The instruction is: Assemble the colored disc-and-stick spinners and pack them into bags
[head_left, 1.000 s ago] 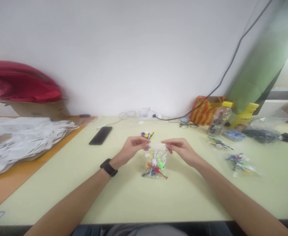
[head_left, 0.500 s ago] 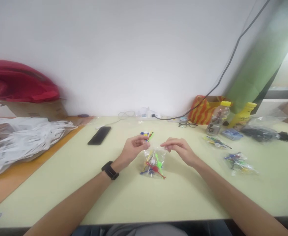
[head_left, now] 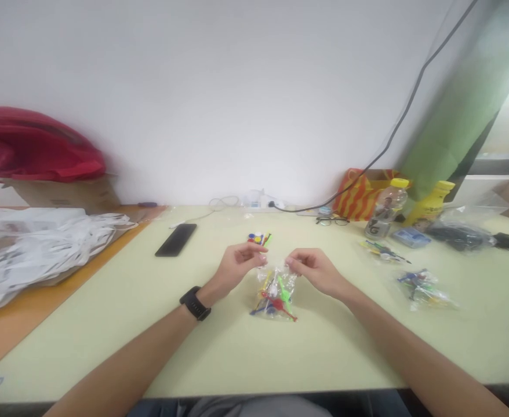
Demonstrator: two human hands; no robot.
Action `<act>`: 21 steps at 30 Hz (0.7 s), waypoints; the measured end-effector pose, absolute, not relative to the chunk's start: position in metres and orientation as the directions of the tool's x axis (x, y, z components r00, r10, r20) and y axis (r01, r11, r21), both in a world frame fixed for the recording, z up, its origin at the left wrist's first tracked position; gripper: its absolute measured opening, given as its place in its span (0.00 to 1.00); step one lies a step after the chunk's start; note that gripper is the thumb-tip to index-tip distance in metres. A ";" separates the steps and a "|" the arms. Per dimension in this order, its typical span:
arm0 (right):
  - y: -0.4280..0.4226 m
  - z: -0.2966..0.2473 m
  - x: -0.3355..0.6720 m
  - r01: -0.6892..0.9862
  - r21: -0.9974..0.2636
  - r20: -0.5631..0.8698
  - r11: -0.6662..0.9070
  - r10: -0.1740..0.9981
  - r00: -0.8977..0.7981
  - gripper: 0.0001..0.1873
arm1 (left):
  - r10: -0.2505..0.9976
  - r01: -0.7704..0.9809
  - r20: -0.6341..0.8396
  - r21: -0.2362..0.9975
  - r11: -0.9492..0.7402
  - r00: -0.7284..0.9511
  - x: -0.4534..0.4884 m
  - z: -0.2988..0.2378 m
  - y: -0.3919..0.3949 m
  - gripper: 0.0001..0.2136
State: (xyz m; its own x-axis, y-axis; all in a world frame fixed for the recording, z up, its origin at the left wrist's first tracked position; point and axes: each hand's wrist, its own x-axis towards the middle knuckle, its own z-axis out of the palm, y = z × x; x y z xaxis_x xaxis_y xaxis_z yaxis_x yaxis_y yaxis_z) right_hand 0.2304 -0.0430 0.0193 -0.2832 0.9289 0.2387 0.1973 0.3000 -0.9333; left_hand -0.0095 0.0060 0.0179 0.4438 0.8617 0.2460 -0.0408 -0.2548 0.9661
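A clear plastic bag (head_left: 274,294) hangs just above or rests on the table, with several small red, green, yellow, white and blue plastic pieces inside. My left hand (head_left: 241,262) pinches the bag's upper left edge between thumb and fingers. At the upper right edge, my right hand (head_left: 313,269) pinches the bag too. Behind my left fingers lie several loose colourful plastic pieces (head_left: 258,238), partly hidden by that hand. A black watch (head_left: 196,303) is on my left wrist.
A black phone (head_left: 175,240) lies left of my hands. On the right are two filled bags (head_left: 424,288), a bottle (head_left: 387,209), a yellow bottle (head_left: 432,205) and glasses (head_left: 332,220). White straps (head_left: 54,243) are heaped at the left. A cable (head_left: 393,136) crosses the wall.
My right fingers have closed in a pinch at the bag's edge. The bag has shifted slightly right and nearer to me. Another person's hand has left the white straps.
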 end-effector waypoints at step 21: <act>-0.044 0.014 0.219 0.232 -0.907 0.279 0.351 0.914 -0.293 0.19 | 0.783 0.080 0.234 0.937 -0.339 0.577 -0.007 0.012 0.005 0.13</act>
